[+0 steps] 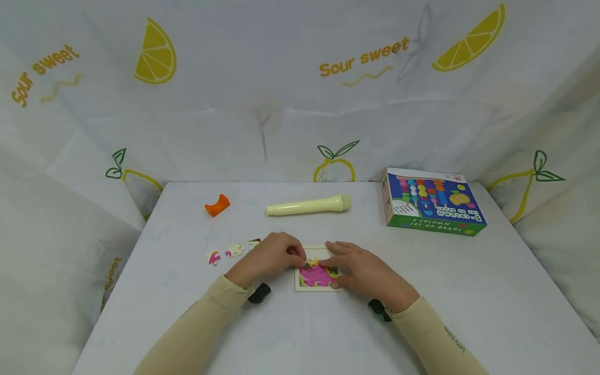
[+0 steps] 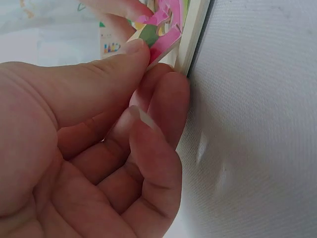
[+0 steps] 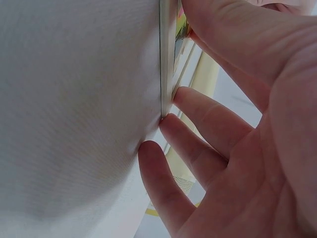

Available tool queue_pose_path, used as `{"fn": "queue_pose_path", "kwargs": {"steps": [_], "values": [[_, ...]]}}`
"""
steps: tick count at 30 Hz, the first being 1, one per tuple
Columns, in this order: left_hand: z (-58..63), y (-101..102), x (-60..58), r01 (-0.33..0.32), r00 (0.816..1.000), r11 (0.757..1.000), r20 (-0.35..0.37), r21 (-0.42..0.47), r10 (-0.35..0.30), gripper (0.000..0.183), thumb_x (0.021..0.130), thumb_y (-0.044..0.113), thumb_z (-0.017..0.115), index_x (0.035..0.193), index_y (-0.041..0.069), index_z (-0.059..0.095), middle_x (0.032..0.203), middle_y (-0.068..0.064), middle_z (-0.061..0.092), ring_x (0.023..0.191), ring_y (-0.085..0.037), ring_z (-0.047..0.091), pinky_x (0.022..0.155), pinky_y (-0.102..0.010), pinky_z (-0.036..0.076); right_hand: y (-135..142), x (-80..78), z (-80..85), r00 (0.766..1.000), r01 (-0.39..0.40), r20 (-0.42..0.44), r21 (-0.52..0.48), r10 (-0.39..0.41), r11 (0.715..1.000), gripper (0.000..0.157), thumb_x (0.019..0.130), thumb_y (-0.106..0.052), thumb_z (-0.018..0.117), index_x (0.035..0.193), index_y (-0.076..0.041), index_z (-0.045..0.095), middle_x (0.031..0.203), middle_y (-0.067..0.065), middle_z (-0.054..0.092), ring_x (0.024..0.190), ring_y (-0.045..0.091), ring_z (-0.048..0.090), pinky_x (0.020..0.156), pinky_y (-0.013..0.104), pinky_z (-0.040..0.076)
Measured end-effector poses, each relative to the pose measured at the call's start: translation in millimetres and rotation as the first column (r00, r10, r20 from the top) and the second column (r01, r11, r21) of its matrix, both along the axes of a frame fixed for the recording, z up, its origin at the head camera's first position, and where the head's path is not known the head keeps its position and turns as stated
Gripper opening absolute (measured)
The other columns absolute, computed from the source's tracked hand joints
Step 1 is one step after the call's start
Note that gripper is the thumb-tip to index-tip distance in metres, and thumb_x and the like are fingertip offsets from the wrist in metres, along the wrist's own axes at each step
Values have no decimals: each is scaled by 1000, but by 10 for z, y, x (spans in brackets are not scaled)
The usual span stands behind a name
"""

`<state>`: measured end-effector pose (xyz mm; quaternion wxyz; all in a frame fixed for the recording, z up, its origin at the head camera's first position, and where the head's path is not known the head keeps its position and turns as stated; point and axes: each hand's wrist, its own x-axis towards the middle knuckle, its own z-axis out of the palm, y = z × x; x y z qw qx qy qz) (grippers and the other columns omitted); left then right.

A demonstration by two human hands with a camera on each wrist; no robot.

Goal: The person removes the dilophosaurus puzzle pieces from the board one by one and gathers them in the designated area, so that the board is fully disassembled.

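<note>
Pink-and-green puzzle piece (image 2: 161, 46) sticks out, pinched, from the left grip (image 1: 276, 254).

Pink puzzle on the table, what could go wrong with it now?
The puzzle piece pinched by the left hand looks tilted, so it might slip or go in crooked. The tray might slide if the right hand pushes its edge. The loose pieces lie near the left hand, which could knock one away.
</note>
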<state>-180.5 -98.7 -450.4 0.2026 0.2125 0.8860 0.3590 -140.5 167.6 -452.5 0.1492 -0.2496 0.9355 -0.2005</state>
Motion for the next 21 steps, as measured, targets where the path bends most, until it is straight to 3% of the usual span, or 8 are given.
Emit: {"fn": "queue_pose_path", "kwargs": {"steps": [6, 12, 21], "values": [[0, -29, -36, -2, 1000, 1000, 21, -9, 2, 9, 98, 25, 82, 90, 25, 79, 84, 11, 71, 84, -12, 61, 77, -30, 50, 14, -6, -12, 1000, -12, -15, -13, 12, 1000, 50, 93, -27, 86, 141, -29, 73, 170, 7, 47, 161, 35, 39, 123, 59, 43], [73, -215, 3, -65, 997, 998, 46, -9, 65, 6, 98, 26, 82, 92, 26, 80, 85, 8, 74, 84, -12, 61, 79, -31, 50, -27, -21, 11, 1000, 7, 28, -37, -6, 999, 49, 93, -26, 86, 140, -30, 74, 171, 5, 47, 162, 35, 37, 124, 60, 40], [97, -924, 257, -215, 976, 976, 14, -33, 215, 5, 101, 25, 77, 95, 27, 77, 89, 7, 74, 87, -12, 64, 82, -31, 51, -21, -3, 28, 998, 33, 54, -26, -32, 999, 49, 92, -27, 87, 139, -30, 75, 171, 2, 46, 163, 32, 36, 127, 58, 38]]}}
